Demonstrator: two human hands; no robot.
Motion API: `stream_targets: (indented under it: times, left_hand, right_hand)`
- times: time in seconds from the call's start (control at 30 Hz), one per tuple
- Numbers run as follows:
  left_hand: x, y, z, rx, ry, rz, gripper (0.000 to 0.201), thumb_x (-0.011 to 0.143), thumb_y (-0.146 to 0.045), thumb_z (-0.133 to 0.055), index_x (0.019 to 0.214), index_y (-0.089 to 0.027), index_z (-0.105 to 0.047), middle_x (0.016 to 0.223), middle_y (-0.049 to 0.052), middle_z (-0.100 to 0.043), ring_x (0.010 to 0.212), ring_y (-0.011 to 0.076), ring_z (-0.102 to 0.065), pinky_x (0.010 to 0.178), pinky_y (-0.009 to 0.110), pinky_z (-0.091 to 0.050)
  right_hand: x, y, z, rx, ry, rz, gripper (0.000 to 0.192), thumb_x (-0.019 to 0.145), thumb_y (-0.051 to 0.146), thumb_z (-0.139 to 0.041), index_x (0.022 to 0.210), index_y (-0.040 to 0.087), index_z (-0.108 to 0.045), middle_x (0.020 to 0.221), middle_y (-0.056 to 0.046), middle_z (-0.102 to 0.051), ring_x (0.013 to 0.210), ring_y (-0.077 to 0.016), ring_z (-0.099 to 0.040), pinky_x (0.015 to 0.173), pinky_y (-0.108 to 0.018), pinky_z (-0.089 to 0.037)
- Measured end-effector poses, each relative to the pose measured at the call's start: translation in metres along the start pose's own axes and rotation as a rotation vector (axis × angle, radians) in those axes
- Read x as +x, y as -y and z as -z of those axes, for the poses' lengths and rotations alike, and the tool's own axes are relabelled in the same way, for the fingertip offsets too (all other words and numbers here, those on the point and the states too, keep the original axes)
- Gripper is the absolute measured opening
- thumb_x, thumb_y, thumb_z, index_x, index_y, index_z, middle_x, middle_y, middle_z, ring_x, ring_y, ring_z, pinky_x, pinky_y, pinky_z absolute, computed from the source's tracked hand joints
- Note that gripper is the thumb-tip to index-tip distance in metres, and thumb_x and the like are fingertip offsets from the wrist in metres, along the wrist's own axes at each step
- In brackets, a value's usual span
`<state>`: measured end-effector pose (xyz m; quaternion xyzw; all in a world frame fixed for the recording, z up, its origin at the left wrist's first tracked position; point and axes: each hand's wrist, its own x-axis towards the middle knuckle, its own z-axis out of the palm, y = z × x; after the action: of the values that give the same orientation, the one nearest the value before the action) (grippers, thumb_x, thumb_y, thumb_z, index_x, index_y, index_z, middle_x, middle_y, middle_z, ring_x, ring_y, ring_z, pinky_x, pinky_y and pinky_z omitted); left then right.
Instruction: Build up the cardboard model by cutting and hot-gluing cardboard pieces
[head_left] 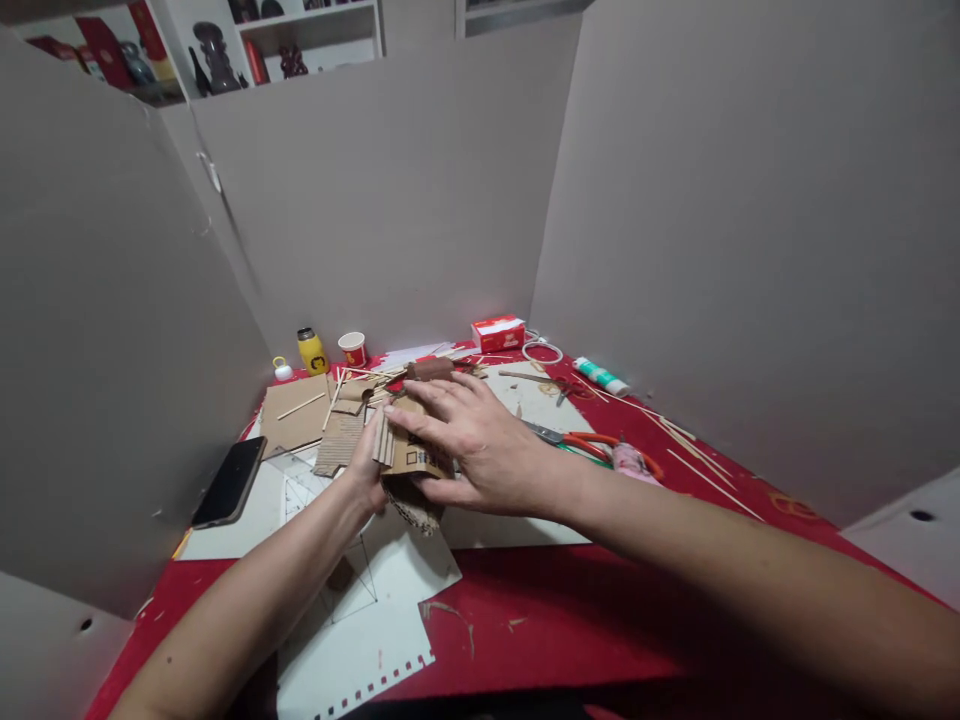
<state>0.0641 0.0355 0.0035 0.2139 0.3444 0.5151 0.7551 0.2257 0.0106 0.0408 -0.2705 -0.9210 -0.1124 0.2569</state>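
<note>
Cardboard piece held between both your hands, partway through assembly.
Your left hand [365, 470] gripped the cardboard model [411, 462] from beside and below, while your right hand [474, 440] lay flat over its top, fingers spread wide and pressing down; it sat just above the white paper sheets [367, 620]. By my reading, some corrugated parts were already cut and joined, yet loose cardboard scraps [315, 420], thin wooden sticks [690, 450], scissors [592, 442] and a glue stick [602, 376] lay around, so building looked unfinished.
</note>
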Motion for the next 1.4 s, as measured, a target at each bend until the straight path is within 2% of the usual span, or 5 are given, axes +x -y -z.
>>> stream_targets:
  times: [0.23, 0.97, 1.13, 1.27, 1.4]
  left_hand:
    - [0.009, 0.007, 0.004, -0.04, 0.056, 0.014, 0.043, 0.094, -0.047, -0.051, 0.101, -0.009, -0.07, 0.089, 0.009, -0.075, 0.092, 0.0289, -0.071, 0.088, 0.039, -0.055]
    - [0.015, -0.003, 0.005, -0.053, 0.015, -0.068, 0.047, 0.091, -0.052, -0.054, 0.104, -0.008, -0.068, 0.084, 0.011, -0.075, 0.082, 0.025, -0.071, 0.086, 0.039, -0.055]
    - [0.027, -0.006, 0.015, -0.078, -0.046, -0.151, 0.049, 0.092, -0.055, -0.05, 0.101, -0.01, -0.068, 0.082, 0.011, -0.074, 0.073, 0.0232, -0.071, 0.08, 0.04, -0.058]
    - [0.029, 0.002, 0.018, -0.076, -0.076, -0.208, 0.051, 0.09, -0.058, -0.051, 0.106, -0.012, -0.067, 0.087, 0.01, -0.075, 0.082, 0.024, -0.072, 0.08, 0.039, -0.059]
    - [0.026, 0.011, 0.02, -0.031, -0.111, -0.223, 0.058, 0.091, -0.061, -0.047, 0.109, -0.01, -0.067, 0.092, 0.012, -0.076, 0.087, 0.0248, -0.073, 0.082, 0.037, -0.059]
  right_hand:
    - [-0.001, -0.004, -0.014, -0.062, -0.011, -0.032, 0.07, 0.075, 0.042, -0.064, 0.137, 0.011, -0.055, 0.143, -0.024, -0.049, 0.127, -0.0382, -0.049, 0.109, -0.059, -0.028]
    - [-0.02, -0.008, 0.014, 0.118, -0.183, 0.002, 0.076, 0.082, 0.042, -0.066, 0.147, 0.016, -0.035, 0.15, -0.022, -0.04, 0.14, -0.0319, -0.037, 0.11, -0.056, -0.035]
    - [-0.047, 0.003, 0.007, 0.512, -0.094, -0.39, 0.027, 0.093, 0.035, -0.055, 0.116, 0.02, -0.06, 0.1, -0.008, -0.072, 0.091, -0.0194, -0.068, 0.08, -0.035, -0.055]
    - [-0.051, 0.011, -0.024, 1.131, 0.323, -0.901, 0.042, 0.088, 0.058, -0.055, 0.091, 0.016, -0.061, 0.076, -0.005, -0.069, 0.059, -0.014, -0.066, 0.051, -0.024, -0.052]
    - [-0.045, 0.016, -0.046, 1.622, 0.348, -1.137, 0.046, 0.079, 0.06, -0.064, 0.087, 0.015, -0.056, 0.077, -0.006, -0.07, 0.053, -0.0129, -0.067, 0.04, -0.018, -0.048]
